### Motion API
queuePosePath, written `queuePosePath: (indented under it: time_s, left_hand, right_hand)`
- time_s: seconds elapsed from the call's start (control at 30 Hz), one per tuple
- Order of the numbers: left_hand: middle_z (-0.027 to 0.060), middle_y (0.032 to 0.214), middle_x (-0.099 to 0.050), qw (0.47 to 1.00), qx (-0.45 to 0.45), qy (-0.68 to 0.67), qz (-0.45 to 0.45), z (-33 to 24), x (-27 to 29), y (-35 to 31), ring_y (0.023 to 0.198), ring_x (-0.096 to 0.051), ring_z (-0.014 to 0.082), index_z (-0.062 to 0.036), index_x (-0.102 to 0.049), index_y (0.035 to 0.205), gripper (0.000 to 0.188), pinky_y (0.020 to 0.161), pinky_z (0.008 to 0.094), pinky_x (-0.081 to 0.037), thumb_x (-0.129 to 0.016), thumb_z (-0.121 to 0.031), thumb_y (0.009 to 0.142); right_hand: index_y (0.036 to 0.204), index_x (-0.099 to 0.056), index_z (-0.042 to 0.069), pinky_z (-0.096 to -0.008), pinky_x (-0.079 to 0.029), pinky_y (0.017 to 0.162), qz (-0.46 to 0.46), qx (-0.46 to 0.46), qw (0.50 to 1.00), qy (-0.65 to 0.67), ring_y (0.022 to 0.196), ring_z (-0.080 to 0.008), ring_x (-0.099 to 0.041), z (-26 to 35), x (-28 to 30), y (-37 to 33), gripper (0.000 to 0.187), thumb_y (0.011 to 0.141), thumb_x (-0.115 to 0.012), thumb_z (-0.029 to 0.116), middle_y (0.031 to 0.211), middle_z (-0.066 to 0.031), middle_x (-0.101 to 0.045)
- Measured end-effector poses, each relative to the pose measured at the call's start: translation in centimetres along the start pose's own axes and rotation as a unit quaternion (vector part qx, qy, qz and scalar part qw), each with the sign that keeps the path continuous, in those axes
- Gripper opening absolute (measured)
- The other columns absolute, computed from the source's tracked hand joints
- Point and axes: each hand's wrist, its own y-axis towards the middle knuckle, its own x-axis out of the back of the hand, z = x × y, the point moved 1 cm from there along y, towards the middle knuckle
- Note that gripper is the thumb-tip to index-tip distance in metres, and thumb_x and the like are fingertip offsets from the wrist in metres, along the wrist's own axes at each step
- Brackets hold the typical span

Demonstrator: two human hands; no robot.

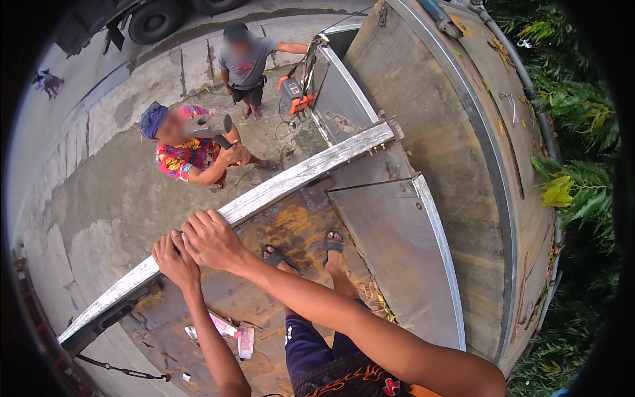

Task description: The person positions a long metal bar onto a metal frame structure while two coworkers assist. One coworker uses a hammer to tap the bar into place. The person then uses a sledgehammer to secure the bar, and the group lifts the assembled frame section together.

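My left hand (pixel 176 257) and my right hand (pixel 213 239) lie side by side on a long, weathered white beam (pixel 304 171), touching each other. The fingers of both are bent over its top edge, and their tips are partly hidden on the far side. The beam runs slanting from the lower left up to the right, along the edge of the rusty metal floor (pixel 291 228) where I stand in sandals. Just beyond the beam, a person in a flowered shirt (pixel 188 149) grips a tool with a dark handle (pixel 223 141) and a thick greyish head.
A second person (pixel 248 63) reaches toward a metal frame, near a black and orange box-shaped machine (pixel 295 94) with cables. Grey metal panels (pixel 397 225) stand at my right. Pink and white scraps (pixel 245 341) and a chain (pixel 126 371) are at the left. A large-wheeled vehicle (pixel 155 21) is behind.
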Motion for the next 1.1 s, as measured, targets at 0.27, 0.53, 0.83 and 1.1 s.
queuePosePath:
  time_s: [0.27, 0.53, 0.83, 1.1]
  left_hand:
    - [0.0136, 0.082, -0.061, 1.0, 0.013, 0.008, 0.008, -0.04, 0.25, -0.03, 0.082, -0.053, 0.0336, 0.0028, -0.064, 0.089, 0.029, 0.086, 0.0428, -0.044, -0.054, -0.019, 0.106]
    - [0.0135, 0.083, -0.061, 1.0, 0.011, 0.005, 0.003, -0.1, 0.29, 0.03, 0.082, -0.053, 0.0331, 0.0027, -0.065, 0.089, 0.029, 0.085, 0.0427, -0.043, -0.054, -0.019, 0.106]
    - [0.0135, 0.083, -0.061, 1.0, 0.016, 0.006, 0.011, -0.05, 0.27, -0.04, 0.082, -0.054, 0.0332, 0.0025, -0.064, 0.09, 0.028, 0.086, 0.0427, -0.043, -0.054, -0.019, 0.105]
    - [0.0139, 0.083, -0.061, 1.0, 0.014, 0.007, 0.018, -0.19, 0.32, 0.03, 0.083, -0.053, 0.034, 0.0016, -0.064, 0.09, 0.026, 0.085, 0.0428, -0.043, -0.055, -0.018, 0.105]
  right_hand:
    - [0.087, -0.06, 0.007, -0.0383, -0.041, 0.081, -0.005, -0.005, 1.0, 0.009, 0.085, -0.0238, -0.053, 0.15, -0.02, 0.05, 0.023, 0.095, -0.058, 0.029, 0.084, -0.0083, -0.055]
    - [0.088, -0.062, 0.006, -0.0379, -0.041, 0.082, 0.0, -0.007, 1.0, 0.01, 0.087, -0.0241, -0.054, 0.21, 0.17, 0.09, 0.024, 0.096, -0.058, 0.029, 0.085, -0.0087, -0.057]
    - [0.089, -0.062, 0.006, -0.038, -0.041, 0.083, 0.004, -0.011, 1.0, 0.011, 0.088, -0.0248, -0.054, 0.18, 0.07, -0.03, 0.025, 0.095, -0.058, 0.03, 0.086, -0.0095, -0.058]
    - [0.091, -0.061, 0.006, -0.0387, -0.041, 0.086, 0.034, -0.023, 0.999, -0.008, 0.09, -0.0248, -0.053, 0.32, 0.19, -0.03, 0.026, 0.095, -0.056, 0.031, 0.088, -0.0095, -0.056]
